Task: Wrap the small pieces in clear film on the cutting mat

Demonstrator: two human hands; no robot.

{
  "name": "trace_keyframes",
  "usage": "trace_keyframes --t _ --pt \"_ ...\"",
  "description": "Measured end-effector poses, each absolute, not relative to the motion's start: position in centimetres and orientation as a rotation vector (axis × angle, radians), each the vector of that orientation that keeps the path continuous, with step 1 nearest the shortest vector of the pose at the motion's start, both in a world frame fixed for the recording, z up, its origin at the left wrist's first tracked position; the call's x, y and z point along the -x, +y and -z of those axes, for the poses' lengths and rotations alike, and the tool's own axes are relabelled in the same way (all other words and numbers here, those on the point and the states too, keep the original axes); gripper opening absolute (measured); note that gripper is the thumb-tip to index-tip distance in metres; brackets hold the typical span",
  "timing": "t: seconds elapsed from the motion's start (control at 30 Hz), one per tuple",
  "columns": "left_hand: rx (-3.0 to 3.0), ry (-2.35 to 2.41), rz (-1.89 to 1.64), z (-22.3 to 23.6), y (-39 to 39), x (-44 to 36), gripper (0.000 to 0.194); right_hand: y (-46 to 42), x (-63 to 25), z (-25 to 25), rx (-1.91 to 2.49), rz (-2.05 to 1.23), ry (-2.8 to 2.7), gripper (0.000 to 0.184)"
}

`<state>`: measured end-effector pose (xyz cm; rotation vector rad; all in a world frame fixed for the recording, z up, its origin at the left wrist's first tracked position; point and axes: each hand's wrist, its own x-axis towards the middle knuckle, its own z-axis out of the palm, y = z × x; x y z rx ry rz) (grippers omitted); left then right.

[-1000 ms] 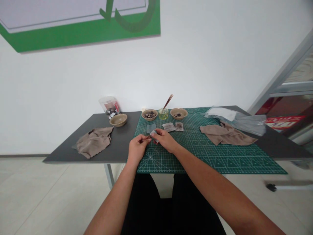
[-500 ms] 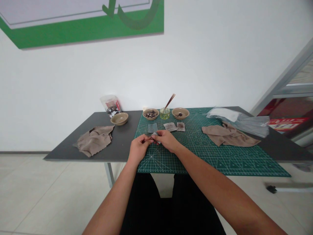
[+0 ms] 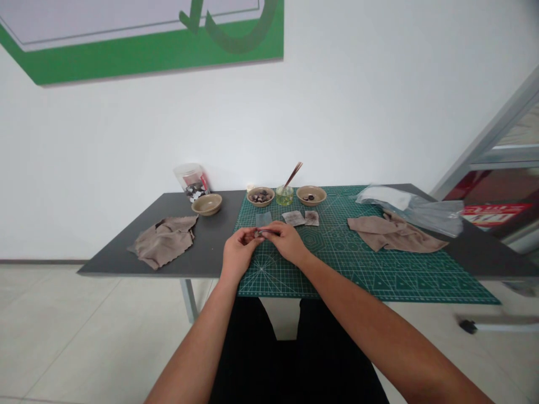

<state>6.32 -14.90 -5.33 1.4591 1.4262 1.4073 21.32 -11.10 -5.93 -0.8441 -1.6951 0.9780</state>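
My left hand (image 3: 240,251) is closed, thumb and fingers pinching a small dark piece that the fingertips mostly hide. Against it, my right hand (image 3: 287,241) is closed on a small grey sheet (image 3: 265,230), of which only a thin edge shows between the fingers. Both hands meet low over the green cutting mat (image 3: 278,280). Just beyond the fingertips lies a pale grey-blue square (image 3: 264,218). To its right are two brown-stained whitish squares, one wider (image 3: 293,217) and one smaller (image 3: 312,217).
Along the back stand a bowl of dark and pale pieces (image 3: 260,196), a glass of yellowish liquid (image 3: 284,196) with thin sticks, and a bowl with dark pieces (image 3: 311,195). Leftward are another bowl (image 3: 206,204), a tilted jar (image 3: 192,182) and a brown cloth (image 3: 166,240); rightward, a second cloth (image 3: 391,233) and plastic bag (image 3: 433,213).
My right fingers have turned over the held piece, and the grey sheet, plainly visible before, is now mostly covered. My left fingers have shifted slightly. The other things stay in place.
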Motion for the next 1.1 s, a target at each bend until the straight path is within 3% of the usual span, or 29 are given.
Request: trace_keyframes --t 0.23,0.47,1.1 --pt "-1.482 1.442 -1.362 5.7 -14.9 -5.9 0.024 -10.8 -21.4 6.5 0.844 -1.082 -1.662 0.012" --pt "-1.542 1.506 -1.271 5.0 -15.2 -6.2 0.021 -11.2 -21.6 5.7 0.889 -0.874 -1.845 0.010" --pt "-1.401 1.357 -1.380 5.4 -15.0 -6.1 0.020 -11.1 -22.1 5.3 0.709 -0.922 -1.789 0.008"
